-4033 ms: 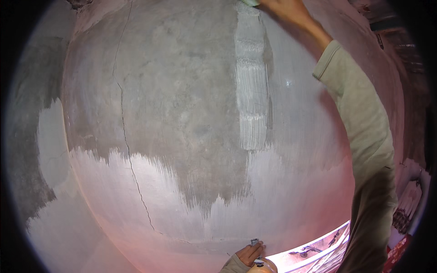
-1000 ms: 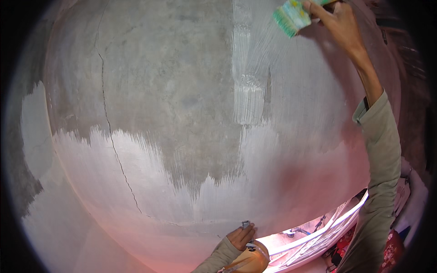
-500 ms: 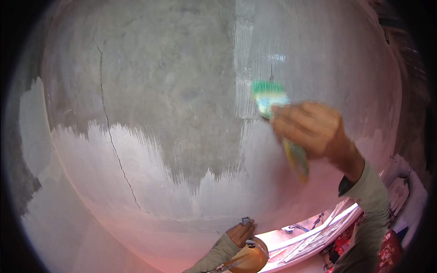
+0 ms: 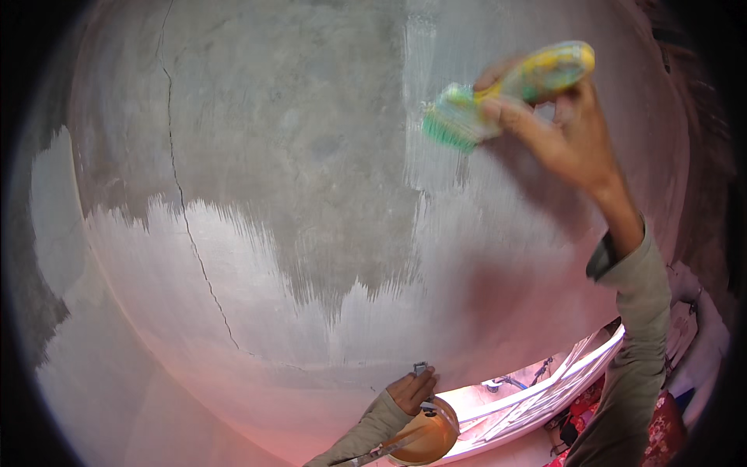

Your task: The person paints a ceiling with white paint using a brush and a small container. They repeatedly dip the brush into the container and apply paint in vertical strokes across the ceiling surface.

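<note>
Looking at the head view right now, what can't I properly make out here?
All in the head view:
Brush: blurred, so fine detail on its handle is lost.
Right hand: some fingers partly hidden behind the brush.
Small grey object by the left hand: too small to identify.
Red patterned thing: partly hidden by the right sleeve.

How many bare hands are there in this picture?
2. The right hand grips a yellow-handled, green-bristled brush at upper right; the left hand is at lower centre, beside a round orange-yellow container, its grip unclear. Others could be hidden.
</note>
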`<state>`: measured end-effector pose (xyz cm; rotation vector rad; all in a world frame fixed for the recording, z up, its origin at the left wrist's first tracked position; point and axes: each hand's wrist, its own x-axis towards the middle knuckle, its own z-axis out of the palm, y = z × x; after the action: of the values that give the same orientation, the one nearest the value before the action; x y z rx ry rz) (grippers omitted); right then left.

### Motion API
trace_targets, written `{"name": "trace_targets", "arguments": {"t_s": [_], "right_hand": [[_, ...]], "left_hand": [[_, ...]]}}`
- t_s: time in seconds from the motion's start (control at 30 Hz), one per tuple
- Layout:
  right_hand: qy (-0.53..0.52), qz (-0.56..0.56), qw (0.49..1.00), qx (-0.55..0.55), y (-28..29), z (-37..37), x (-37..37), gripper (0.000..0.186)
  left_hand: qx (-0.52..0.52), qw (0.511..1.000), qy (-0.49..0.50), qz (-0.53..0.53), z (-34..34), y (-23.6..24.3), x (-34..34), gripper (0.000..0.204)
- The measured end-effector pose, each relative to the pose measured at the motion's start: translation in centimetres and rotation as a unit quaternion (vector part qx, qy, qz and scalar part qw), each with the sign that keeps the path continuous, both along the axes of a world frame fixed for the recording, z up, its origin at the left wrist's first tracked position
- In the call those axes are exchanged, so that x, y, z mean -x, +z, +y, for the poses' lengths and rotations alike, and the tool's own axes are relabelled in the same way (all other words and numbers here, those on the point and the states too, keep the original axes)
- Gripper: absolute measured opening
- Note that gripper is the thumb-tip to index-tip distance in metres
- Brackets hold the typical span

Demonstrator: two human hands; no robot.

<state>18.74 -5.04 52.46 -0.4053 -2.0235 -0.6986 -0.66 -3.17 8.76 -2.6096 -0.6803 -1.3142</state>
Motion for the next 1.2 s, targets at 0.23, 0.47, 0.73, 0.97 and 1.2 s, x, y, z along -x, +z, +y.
{"name": "trace_targets", "arguments": {"t_s": [0.23,0.47,0.73,0.97,1.2], "right_hand": [[-0.046,-0.108,0.957,-0.266,2.8,0.3,1.1,0.016],[-0.131,-0.231,0.929,-0.258,-10.0,0.0,1.6,0.017],[-0.069,-0.298,0.952,-0.025,-16.4,-1.8,0.7,0.023],[0.072,0.02,0.992,0.102,-12.0,1.4,1.3,0.023],[-0.098,-0.089,0.961,-0.243,-9.3,0.3,2.1,0.018]], "left_hand": [[0.037,0.999,-0.002,0.013,0.0,-0.7,0.2,0.063],[0.002,1.0,0.003,0.027,0.1,-0.1,0.2,0.041],[-0.02,1.0,-0.02,-0.01,1.8,-2.7,-0.4,0.042],[0.005,1.0,0.006,0.007,0.2,-0.8,0.0,0.057],[0.009,1.0,-0.002,0.012,0.2,-0.7,0.4,0.059]]}}
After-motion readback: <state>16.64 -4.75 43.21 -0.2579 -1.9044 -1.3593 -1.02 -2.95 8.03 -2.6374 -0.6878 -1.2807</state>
